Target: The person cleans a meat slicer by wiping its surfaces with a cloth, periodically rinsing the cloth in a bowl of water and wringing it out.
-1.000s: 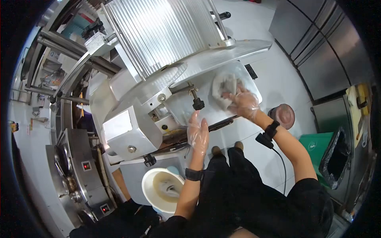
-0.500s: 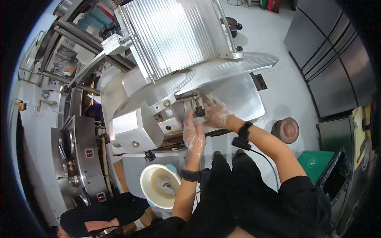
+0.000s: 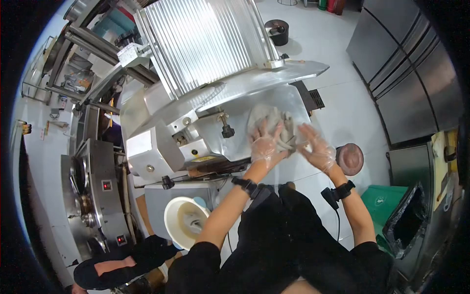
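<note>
Nearest, a cream bucket of cloudy water stands on a grey surface beside the wearer's left arm, probably put there to be within easy reach. A crumpled grey thing, perhaps a rag, sits in the water. Beyond it, the left hand lies palm down with fingers spread on a grey cloth, a grip that seems meant to press rather than pinch. The right hand, fingers loosely spread and holding nothing visible, is just beside the cloth's right edge; whether it touches cannot be told. The hands are apart from each other. Clear plastic gloves presumably keep them clean and dry. The cloth rests bunched on the flat metal base of a meat slicer, below the blade housing, where the plate backs it firmly. Farther up, the ribbed carriage slopes away, likely tilted to feed food toward the blade.

Counted, near to far: one bucket, two gloved hands, two black wristbands, one cloth on the base, one slicer, one round reddish-brown object on the floor, one green bin, one dark pot behind the slicer.
</note>
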`<state>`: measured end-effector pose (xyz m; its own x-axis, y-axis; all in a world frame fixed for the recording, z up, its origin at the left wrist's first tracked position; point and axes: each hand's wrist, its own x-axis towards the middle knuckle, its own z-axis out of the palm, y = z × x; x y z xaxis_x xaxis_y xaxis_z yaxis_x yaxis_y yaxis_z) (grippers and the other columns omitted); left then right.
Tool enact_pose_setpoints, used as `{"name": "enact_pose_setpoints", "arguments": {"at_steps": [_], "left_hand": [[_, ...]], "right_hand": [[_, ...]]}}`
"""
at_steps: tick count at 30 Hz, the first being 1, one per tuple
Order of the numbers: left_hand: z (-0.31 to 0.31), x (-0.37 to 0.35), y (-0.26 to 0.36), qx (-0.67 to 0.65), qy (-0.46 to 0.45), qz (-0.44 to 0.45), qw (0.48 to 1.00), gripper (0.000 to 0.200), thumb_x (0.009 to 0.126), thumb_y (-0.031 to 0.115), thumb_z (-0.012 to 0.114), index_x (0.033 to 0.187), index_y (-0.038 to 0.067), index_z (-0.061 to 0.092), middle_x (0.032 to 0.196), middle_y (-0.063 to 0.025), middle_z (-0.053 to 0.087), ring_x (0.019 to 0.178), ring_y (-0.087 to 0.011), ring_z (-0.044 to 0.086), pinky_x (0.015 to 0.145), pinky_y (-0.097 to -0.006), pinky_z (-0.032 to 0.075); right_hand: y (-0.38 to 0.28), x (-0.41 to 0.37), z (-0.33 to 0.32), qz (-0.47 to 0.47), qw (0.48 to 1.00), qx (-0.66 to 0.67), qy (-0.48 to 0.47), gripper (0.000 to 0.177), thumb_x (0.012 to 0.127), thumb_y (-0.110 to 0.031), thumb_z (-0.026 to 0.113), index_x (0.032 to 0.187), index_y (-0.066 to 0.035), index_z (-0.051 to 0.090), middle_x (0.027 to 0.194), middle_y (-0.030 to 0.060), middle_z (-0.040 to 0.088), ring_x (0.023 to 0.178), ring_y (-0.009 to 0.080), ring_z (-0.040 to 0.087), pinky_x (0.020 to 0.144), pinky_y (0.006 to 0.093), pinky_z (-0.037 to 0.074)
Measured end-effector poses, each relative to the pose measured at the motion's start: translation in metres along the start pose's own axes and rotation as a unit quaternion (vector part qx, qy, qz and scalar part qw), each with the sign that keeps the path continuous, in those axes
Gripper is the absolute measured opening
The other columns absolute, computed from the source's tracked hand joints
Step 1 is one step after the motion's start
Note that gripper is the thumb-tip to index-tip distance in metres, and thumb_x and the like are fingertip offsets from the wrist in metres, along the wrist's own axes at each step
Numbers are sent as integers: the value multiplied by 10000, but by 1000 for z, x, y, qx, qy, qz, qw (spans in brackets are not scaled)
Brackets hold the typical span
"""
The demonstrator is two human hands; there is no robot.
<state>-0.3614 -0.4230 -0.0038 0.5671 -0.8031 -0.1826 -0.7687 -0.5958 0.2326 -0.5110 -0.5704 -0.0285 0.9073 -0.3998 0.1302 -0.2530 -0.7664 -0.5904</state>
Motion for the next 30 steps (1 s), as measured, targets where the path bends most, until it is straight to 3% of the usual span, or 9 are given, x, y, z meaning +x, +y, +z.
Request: {"name": "enact_pose_setpoints", "arguments": {"at_steps": [4,9,13,15,19,21,22,25,30], "left_hand": [[4,22,27,-5,6,45,999,850,726,546,725,1473,317,391,1555,-210,232,1396,-494,258,1116,-608,257],[17,48,27,-5,82,72,994,592,789,433,690,1349,303,546,1527,-164,292,1388,-443,289,1112,-587,257],[12,64,-1,40,85,17,995,523,826,401,654,1313,233,562,1455,-204,384,1276,-450,450,1030,-554,389],[20,75,-52,-77,81,-45,993,506,863,415,606,1309,186,536,1378,-222,458,1187,-436,534,970,-506,457],[32,60,-114,-20,206,-50,977,542,894,443,551,1365,185,479,1367,-227,475,1158,-420,561,984,-477,456],[28,37,-115,-46,14,-179,983,691,926,531,478,1512,206,307,1461,-198,433,1315,-472,410,1046,-547,365],[28,21,-108,67,-14,-138,988,750,910,575,480,1531,206,276,1425,-202,475,1310,-442,440,1072,-525,334],[7,-27,-57,169,125,-139,968,789,892,556,521,1531,166,269,1428,-274,427,1270,-370,504,1078,-479,332],[2,17,-74,-23,55,-171,984,794,901,474,562,1547,149,235,1538,-280,256,1282,-410,477,1056,-491,390]], "right_hand": [[-16,-1,-23,121,989,70,51,573,859,-182,657,1397,-126,467,1397,147,512,1269,337,506,1040,410,427],[-30,13,-12,111,984,83,116,540,870,-207,643,1381,-130,487,1378,143,531,1276,333,499,1054,405,411],[-38,14,-7,93,983,104,117,505,887,-202,626,1370,-132,498,1374,138,539,1270,341,505,1055,405,409],[-36,9,-5,64,986,83,127,488,895,-196,616,1365,-133,500,1373,138,540,1260,343,512,1048,409,414],[-31,2,-1,88,987,82,110,476,900,-191,608,1359,-127,502,1374,140,537,1258,348,511,1042,410,418],[-32,4,9,81,982,122,119,484,861,-131,645,1330,-141,526,1361,159,540,1246,337,523,1017,414,445],[-34,7,12,82,981,126,119,484,861,-131,645,1330,-141,526,1361,159,540,1246,337,523,1017,414,445],[-49,25,24,11,990,106,95,508,835,-99,656,1323,-131,522,1383,169,513,1284,354,483,1043,422,426],[-48,54,45,-4,997,58,54,504,844,-110,641,1330,-122,508,1427,148,468,1319,370,437,1073,422,405]]}}
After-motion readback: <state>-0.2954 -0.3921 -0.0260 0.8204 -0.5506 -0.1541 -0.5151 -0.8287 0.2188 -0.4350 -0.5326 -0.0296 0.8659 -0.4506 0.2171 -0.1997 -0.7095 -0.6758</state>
